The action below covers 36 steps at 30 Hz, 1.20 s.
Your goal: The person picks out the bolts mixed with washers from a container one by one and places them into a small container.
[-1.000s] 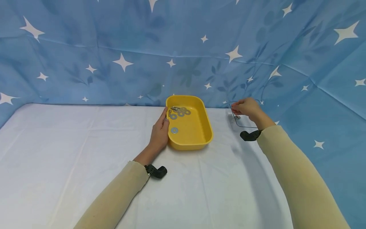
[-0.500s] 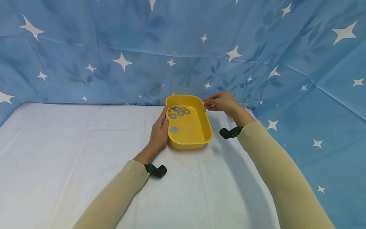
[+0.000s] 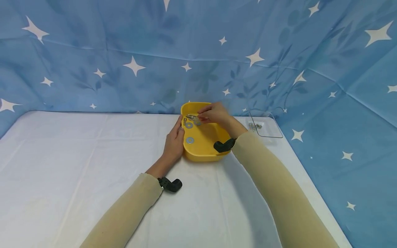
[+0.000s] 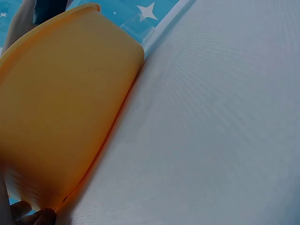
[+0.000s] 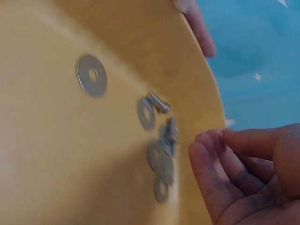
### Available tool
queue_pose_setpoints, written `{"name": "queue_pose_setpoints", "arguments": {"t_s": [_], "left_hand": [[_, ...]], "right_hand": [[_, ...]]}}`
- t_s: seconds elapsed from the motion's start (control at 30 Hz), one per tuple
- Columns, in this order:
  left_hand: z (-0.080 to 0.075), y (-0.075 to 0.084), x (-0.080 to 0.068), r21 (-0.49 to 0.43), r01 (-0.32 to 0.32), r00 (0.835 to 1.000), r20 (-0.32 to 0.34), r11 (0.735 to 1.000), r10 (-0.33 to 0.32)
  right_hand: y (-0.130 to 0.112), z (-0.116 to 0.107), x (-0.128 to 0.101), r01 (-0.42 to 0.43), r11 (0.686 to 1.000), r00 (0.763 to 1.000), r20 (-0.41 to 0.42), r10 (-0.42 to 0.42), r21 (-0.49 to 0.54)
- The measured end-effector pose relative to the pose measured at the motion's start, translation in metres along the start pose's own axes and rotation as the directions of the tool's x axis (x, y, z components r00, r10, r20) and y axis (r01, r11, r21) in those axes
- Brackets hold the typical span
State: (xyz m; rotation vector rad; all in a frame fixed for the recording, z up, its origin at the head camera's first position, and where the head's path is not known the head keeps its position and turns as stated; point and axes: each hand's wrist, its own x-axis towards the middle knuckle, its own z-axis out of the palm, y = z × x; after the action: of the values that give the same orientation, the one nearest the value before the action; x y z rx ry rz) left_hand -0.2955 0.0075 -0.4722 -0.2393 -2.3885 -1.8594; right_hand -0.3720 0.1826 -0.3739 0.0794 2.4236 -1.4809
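A yellow plastic tray [image 3: 206, 144] sits on the white cloth, holding several flat steel washers [image 5: 97, 88] and a few small bolts [image 5: 158, 102]. My left hand [image 3: 173, 143] grips its left wall, the thumb at the rim and the fingers along the outside. In the left wrist view, its fingertips show low beside the tray's base. My right hand [image 3: 217, 115] hovers over the tray's far half, beside the cluster of bolts and washers. Its fingers are loosely bent with nothing visible between them. The right forearm and wrist camera hide part of the tray's right wall.
To the right of the tray stands a clear plastic box [image 3: 270, 136] with several small metal fasteners [image 3: 258, 126] in it. A blue star-patterned curtain [image 3: 139, 86] hangs behind and along the right side. White cloth [image 3: 93, 179] covers the table.
My right hand has moved left from the clear box, across the tray's right wall, to over the bolts and washers. The left hand and the tray have stayed in place.
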Motion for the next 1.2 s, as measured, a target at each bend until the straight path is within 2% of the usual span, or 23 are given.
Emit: {"name": "queue_pose_setpoints", "arguments": {"t_s": [0.17,0.3,0.6,0.77,1.0,1.2], "left_hand": [[0.0,-0.001,0.0,0.012,-0.011,1.0,-0.002,1.0,0.011],[0.001,-0.001,0.0,0.004,-0.012,1.0,0.005,1.0,0.012],[0.002,0.001,-0.001,-0.003,-0.009,1.0,0.01,1.0,0.009],[0.001,-0.001,0.001,0.006,-0.017,1.0,0.002,1.0,0.017],[0.002,-0.001,0.0,0.026,-0.015,1.0,-0.003,1.0,0.015],[0.001,-0.001,0.0,0.036,-0.021,1.0,-0.006,0.999,0.021]], "right_hand": [[0.003,0.022,0.007,0.003,0.998,1.0,0.001,-0.003,0.062],[0.008,0.031,0.013,-0.011,0.996,1.0,0.005,0.01,0.093],[0.016,0.04,0.025,-0.067,0.985,0.997,-0.021,0.071,0.16],[0.013,0.045,0.027,-0.064,0.982,0.997,-0.021,0.069,0.176],[0.013,0.049,0.026,-0.095,0.972,0.995,0.03,0.09,0.215],[0.014,0.051,0.027,-0.109,0.972,0.994,0.048,0.101,0.207]]}}
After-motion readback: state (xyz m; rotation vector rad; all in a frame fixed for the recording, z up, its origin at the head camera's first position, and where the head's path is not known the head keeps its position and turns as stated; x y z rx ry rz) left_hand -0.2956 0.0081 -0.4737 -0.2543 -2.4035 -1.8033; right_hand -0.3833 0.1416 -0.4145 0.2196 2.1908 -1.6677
